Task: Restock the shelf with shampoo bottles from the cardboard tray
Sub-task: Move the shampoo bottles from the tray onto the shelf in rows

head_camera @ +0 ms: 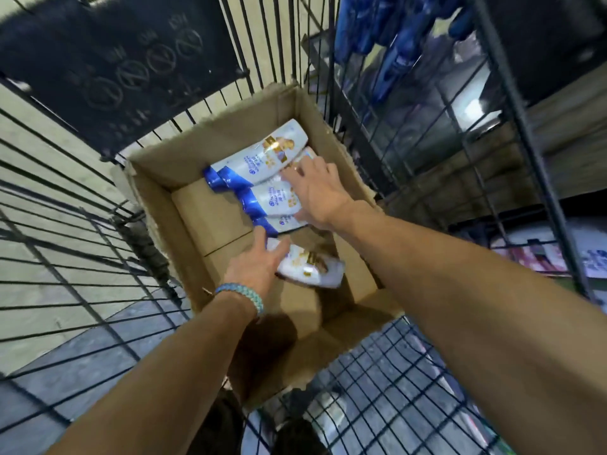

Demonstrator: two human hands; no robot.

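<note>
A brown cardboard tray [184, 221] sits inside a black wire cart. Three white shampoo bottles with blue caps [256, 165] lie side by side at the tray's far right. A further white bottle [315, 269] lies nearer to me. My left hand [256, 267], with a teal bracelet at the wrist, wraps its fingers around that nearer bottle's cap end. My right hand [315, 188] lies flat across the far bottles with its fingers spread, touching them; its grip is hidden under the palm.
Black wire cart walls [65, 198] surround the tray on the left and back. A dark sign [124, 60] hangs on the back wall. Store shelving [492, 152] with blue packs [394, 44] rises at right. Grey floor tiles show below the cart mesh [377, 372].
</note>
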